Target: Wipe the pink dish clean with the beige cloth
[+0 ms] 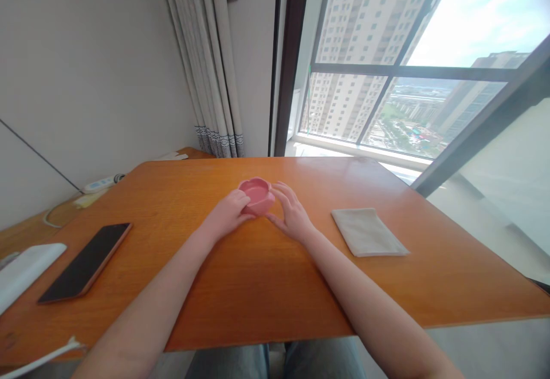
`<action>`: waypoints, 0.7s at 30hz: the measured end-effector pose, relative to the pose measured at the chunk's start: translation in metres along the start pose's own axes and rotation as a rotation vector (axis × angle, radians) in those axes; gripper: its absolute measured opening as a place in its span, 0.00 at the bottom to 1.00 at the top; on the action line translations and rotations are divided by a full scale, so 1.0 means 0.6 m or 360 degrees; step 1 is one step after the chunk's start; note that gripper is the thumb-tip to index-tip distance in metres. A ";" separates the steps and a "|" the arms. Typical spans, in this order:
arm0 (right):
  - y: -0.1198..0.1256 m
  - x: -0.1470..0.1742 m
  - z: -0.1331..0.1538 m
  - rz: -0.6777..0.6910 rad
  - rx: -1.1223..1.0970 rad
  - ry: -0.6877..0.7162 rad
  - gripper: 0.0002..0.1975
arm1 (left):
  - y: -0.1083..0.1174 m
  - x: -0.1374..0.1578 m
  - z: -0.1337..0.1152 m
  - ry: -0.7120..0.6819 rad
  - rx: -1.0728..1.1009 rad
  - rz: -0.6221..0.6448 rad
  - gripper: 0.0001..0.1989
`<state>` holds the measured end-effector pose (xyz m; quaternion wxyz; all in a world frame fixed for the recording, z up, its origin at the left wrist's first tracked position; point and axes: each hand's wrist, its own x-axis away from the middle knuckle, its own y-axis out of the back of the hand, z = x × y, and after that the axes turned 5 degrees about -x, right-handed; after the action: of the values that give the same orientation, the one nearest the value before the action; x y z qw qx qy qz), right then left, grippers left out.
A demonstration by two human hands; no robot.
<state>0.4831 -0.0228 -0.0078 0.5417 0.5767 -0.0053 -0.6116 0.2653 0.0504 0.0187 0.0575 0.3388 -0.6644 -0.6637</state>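
A pink bowl (259, 194) with a scalloped rim is at the frame's centre; whether it touches the table (258, 287) cannot be told. The left hand (232, 210) pinches its left wall; the right hand (293, 212), fingers spread, curves along its right side. Details on the power strip (98, 185), centre left, are too small to read. The left edge cuts off a white object (30, 270).

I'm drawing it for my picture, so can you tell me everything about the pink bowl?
The pink bowl is small and roundish, with a wavy, petal-like rim. It looks smooth and hard, maybe plastic or ceramic. Its open top faces up. It's near the middle of the wooden table. The left hand grips its rim; the right hand curves by its other side.
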 end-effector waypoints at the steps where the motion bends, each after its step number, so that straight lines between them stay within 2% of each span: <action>1: 0.003 0.002 -0.003 -0.0049 -0.0002 -0.0023 0.26 | 0.008 0.013 0.019 0.0126 -0.0050 -0.0027 0.10; 5: 0.006 0.006 -0.021 -0.0044 0.0003 -0.0225 0.27 | 0.032 0.065 0.114 0.0628 -0.0419 -0.0153 0.11; 9: 0.000 0.008 -0.037 0.0019 -0.0042 -0.0369 0.25 | 0.031 0.104 0.189 0.0891 -0.0588 -0.0205 0.12; 12: 0.000 0.010 -0.043 0.0016 -0.0064 -0.0435 0.24 | 0.017 0.118 0.211 0.0976 -0.0630 -0.0189 0.14; 17: 0.005 0.013 -0.041 0.0036 -0.0112 -0.0528 0.24 | 0.000 0.122 0.219 0.1065 -0.0653 -0.0120 0.16; 21: 0.015 0.007 -0.039 0.0179 -0.0048 -0.0539 0.21 | 0.003 0.125 0.224 0.1110 -0.0651 -0.0096 0.15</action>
<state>0.5070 -0.0148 -0.0127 0.5751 0.4560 -0.1196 -0.6686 0.1366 0.1241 -0.0226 0.3261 0.5446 -0.4491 -0.6287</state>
